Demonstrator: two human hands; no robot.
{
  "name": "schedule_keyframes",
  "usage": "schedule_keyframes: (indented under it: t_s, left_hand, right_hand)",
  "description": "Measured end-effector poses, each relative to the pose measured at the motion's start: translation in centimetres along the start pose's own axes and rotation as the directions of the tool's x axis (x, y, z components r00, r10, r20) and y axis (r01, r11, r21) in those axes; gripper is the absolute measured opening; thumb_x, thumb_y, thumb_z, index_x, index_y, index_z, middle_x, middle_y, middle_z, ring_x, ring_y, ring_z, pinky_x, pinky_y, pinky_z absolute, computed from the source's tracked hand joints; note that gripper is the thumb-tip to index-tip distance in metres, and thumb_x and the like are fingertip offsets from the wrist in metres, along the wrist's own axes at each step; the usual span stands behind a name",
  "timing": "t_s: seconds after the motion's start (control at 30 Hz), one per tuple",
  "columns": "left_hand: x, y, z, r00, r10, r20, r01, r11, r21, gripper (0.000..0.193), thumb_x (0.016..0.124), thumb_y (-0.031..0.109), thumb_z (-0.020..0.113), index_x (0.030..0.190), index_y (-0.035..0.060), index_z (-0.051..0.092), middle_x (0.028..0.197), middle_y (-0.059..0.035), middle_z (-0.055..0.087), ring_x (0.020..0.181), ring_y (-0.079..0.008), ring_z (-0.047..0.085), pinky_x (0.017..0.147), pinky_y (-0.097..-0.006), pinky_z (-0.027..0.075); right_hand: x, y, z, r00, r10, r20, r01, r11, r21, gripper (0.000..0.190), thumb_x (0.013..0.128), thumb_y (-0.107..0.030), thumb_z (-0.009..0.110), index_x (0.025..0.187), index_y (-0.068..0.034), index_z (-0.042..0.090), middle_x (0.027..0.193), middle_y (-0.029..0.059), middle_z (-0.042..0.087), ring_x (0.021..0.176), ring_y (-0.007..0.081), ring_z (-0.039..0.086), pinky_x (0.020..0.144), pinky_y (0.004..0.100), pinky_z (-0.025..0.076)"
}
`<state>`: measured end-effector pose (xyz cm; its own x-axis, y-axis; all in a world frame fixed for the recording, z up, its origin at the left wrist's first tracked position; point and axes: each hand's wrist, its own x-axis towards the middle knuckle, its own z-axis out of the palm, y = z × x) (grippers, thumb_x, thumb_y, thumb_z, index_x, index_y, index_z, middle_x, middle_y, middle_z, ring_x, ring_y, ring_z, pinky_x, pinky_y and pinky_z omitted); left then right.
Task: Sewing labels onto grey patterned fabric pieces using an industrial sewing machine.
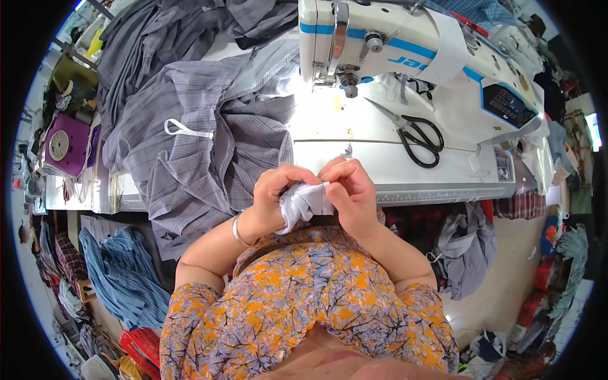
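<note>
My left hand [278, 192] and my right hand [349, 197] meet in front of my body, just over the front edge of the sewing table [441, 171]. Between them they pinch a small folded piece of pale grey cloth [304, 202] with a frayed edge. The fingertips of both hands come together at its top. Left of my hands lies a grey checked garment [190, 104] with a white fabric loop [183, 128] on it. Beyond my hands stands a white and blue industrial sewing machine [394, 42]. Black-handled scissors [420, 137] rest on the table beneath its arm.
More dark grey cloth [156, 33] is heaped at the back left. A purple box-shaped device [66, 145] stands at the far left. Blue checked cloth [126, 275] hangs below the table on the left, and a grey garment [468, 251] hangs on the right.
</note>
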<state>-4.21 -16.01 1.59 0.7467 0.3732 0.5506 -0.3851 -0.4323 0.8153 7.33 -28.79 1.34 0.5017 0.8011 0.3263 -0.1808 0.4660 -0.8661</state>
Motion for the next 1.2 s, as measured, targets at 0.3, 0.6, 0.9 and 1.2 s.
schedule_keyframes:
  t_s: [0.3,0.6,0.9,1.2]
  left_hand:
    - [1.1,0.2,-0.4,0.949,-0.203,0.240,0.273,0.913,-0.304,0.018,0.079,0.010,0.081,0.090,0.0028,0.068,0.075,-0.0061,0.070,0.066,-0.0141,0.066,0.060,-0.0245,0.049]
    - [2.1,0.3,-1.8,0.971,0.056,0.230,-0.084,0.990,0.112,0.033,0.067,0.009,0.080,0.097,0.0065,0.069,0.078,-0.0081,0.069,0.066,-0.0231,0.068,0.060,-0.0287,0.052]
    - [3.9,0.1,-0.9,0.871,0.456,0.183,-0.472,0.673,0.570,0.037,0.058,0.014,0.071,0.094,0.0097,0.070,0.076,-0.0026,0.060,0.059,-0.0195,0.059,0.053,-0.0305,0.048]
    - [1.4,1.8,-3.0,0.976,-0.200,0.083,0.136,0.863,0.486,0.027,0.059,-0.001,0.074,0.083,0.0115,0.071,0.081,-0.0012,0.049,0.077,-0.0224,0.047,0.071,-0.0323,0.036]
  right_hand:
    - [1.5,-0.6,-3.2,0.792,0.444,0.420,-0.542,0.828,0.147,0.027,0.086,-0.019,0.079,0.083,-0.008,0.054,0.088,-0.0021,0.057,0.081,0.0057,0.052,0.073,0.0211,0.043]
    - [-1.1,-0.3,-1.6,0.929,0.357,-0.098,-0.370,0.897,-0.242,0.032,0.083,-0.021,0.082,0.081,-0.007,0.053,0.071,-0.0049,0.052,0.065,0.0010,0.046,0.054,0.0202,0.038]
    - [-0.9,0.1,2.7,0.794,0.607,0.037,-0.606,0.795,-0.023,0.055,0.081,-0.005,0.077,0.122,-0.001,0.040,0.085,0.0048,0.061,0.066,0.0107,0.061,0.054,0.0255,0.049]
    - [2.2,1.0,-0.5,0.945,-0.124,0.304,0.326,0.246,-0.913,0.018,0.073,-0.009,0.066,0.089,-0.015,0.059,0.071,0.0043,0.059,0.061,0.0257,0.064,0.049,0.0364,0.048]
